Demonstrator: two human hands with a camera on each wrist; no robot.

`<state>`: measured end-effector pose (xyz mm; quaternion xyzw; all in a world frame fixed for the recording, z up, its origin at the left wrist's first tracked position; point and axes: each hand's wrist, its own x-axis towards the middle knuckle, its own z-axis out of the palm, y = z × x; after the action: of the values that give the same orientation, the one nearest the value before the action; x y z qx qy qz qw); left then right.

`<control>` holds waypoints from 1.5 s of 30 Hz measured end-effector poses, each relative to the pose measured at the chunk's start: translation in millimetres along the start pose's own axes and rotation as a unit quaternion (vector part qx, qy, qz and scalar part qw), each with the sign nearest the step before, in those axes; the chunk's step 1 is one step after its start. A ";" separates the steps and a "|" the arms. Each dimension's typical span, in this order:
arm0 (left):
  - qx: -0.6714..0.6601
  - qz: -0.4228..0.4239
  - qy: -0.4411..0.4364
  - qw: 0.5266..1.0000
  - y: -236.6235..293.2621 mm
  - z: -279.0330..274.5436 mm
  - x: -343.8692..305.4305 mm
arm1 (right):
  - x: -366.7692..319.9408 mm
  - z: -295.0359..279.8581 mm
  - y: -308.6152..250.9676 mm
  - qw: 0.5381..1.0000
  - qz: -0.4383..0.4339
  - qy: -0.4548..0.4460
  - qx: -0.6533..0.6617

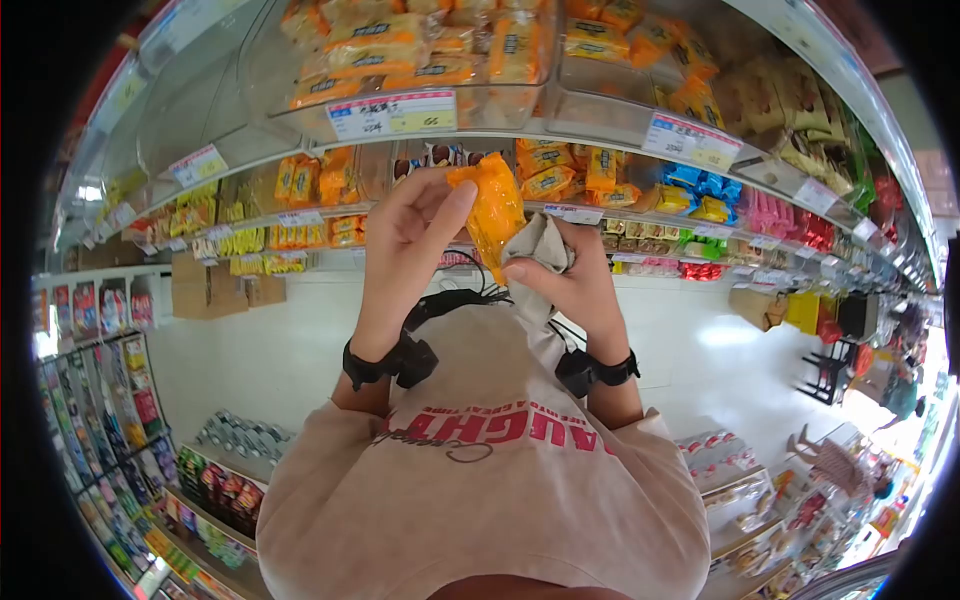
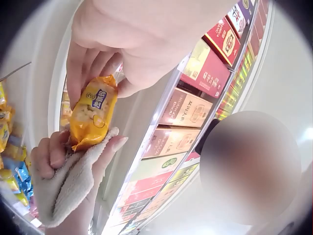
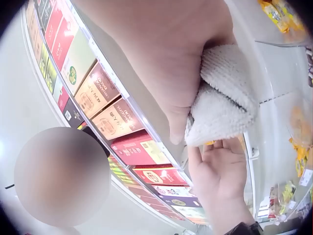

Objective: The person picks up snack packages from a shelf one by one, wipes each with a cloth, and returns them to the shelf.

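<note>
1. Where the left wrist view shows its face, left of centre, the oblong packet in shiny orange-yellow plastic film (image 2: 95, 115) bears a blue label and a window onto pale, knobbly contents. In the head view it is held tilted at upper centre; in the right wrist view the cloth hides nearly all of it.
2. Handling, by judgement: light, with slippery, crinkling film; contents probably brittle. Recommended hold: lightly along the two long sides or at a gathered end, without squeezing the middle.
3. Left hand (image 1: 415, 215): pinches the upper part of the packet, thumb on one side, fingers on the other.
4. Folded off-white textured fabric cloth (image 1: 538, 245): touches the packet's lower end.
5. Right hand (image 1: 580, 280): grips the cloth between thumb and curled fingers. Whether it also pinches the packet through the fabric cannot be told.
6. Black wrist-worn camera units (image 1: 405, 360) are on both wrists; below lies a beige T-shirt with red lettering (image 1: 480, 520).
7. Surroundings: orange-wrapped packets (image 1: 375, 45) at the top of the head view, above a white price card (image 1: 392, 114); pink and red printed boxes (image 2: 186, 106) in a row, right of centre in the left wrist view.
</note>
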<state>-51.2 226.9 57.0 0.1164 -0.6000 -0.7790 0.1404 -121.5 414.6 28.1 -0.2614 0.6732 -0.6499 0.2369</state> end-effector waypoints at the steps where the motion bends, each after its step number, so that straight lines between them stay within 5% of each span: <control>1: -0.004 0.007 0.017 1.000 -1.0 -1.4 -1.3 | -1.1 7.2 1.6 0.999 0.013 0.021 0.046; 5: 0.051 0.090 0.031 0.994 -2.2 -10.2 -2.0 | 0.1 23.8 6.3 0.990 0.063 0.053 0.116; 10: 0.090 0.103 0.044 0.990 -3.7 -19.0 -0.6 | -2.5 32.2 6.1 0.997 0.056 0.039 0.031; 19: 0.150 0.195 0.049 0.968 4.5 -2.0 -6.5 | -15.4 34.3 -1.4 0.967 0.118 0.043 0.221; 37: -0.029 -0.012 -0.028 0.999 6.8 -8.0 -10.6 | -35.6 42.4 -0.7 0.969 0.045 0.044 0.239; 45: 0.070 0.073 -0.098 0.990 4.7 -35.6 -19.6 | -6.5 49.9 17.3 0.992 0.034 0.014 0.124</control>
<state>-20.1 200.7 52.8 0.0051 -0.6710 -0.7302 0.1286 -84.5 381.6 8.5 -0.1977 0.5991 -0.7234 0.2805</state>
